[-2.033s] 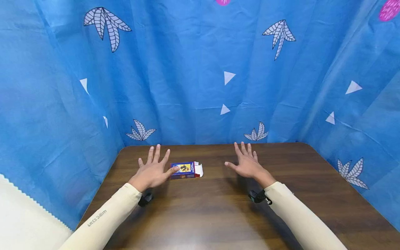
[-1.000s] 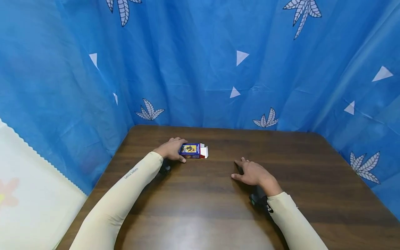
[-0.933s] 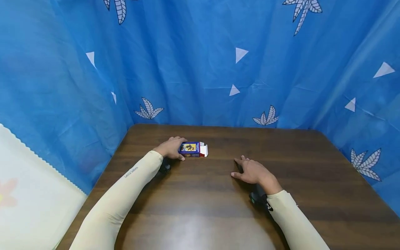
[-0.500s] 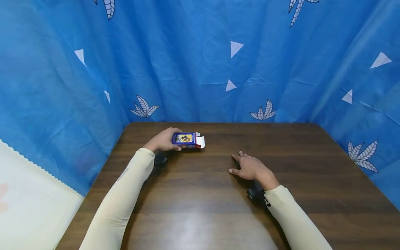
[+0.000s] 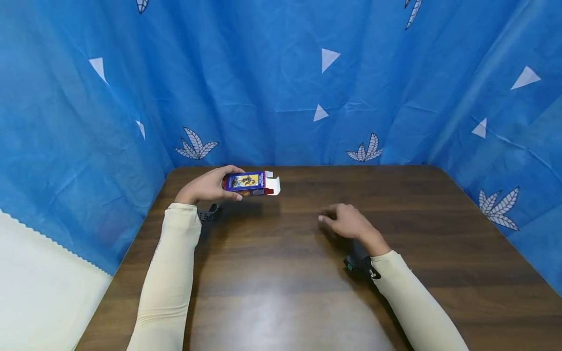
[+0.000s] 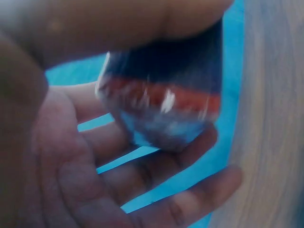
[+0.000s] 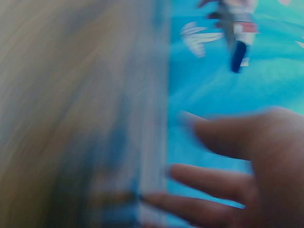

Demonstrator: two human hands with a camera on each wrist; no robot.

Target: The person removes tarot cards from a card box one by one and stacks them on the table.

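Observation:
A small card box (image 5: 247,181), blue with a yellow picture panel, is in my left hand (image 5: 210,186) above the far left of the table. Thumb and fingers grip its left end from either side. White flaps (image 5: 272,185) stick out at its right end, which is unfolded. In the left wrist view the box (image 6: 164,90) is blurred between the thumb and the fingers. My right hand (image 5: 349,222) hovers over the table to the right, fingers loosely bent and holding nothing. Blurred, that hand (image 7: 228,161) shows its thumb and fingers apart in the right wrist view.
The brown wooden table (image 5: 272,273) stretches under both arms. A blue patterned curtain (image 5: 263,87) hangs along its back edge and sides. White cloth (image 5: 44,292) lies at the lower left. Each wrist wears a black strap (image 5: 210,213).
My left hand reached the box, took hold of it and lifted it off the table, moving left. The right hand's fingers went from spread to loosely bent. The head view tilted down.

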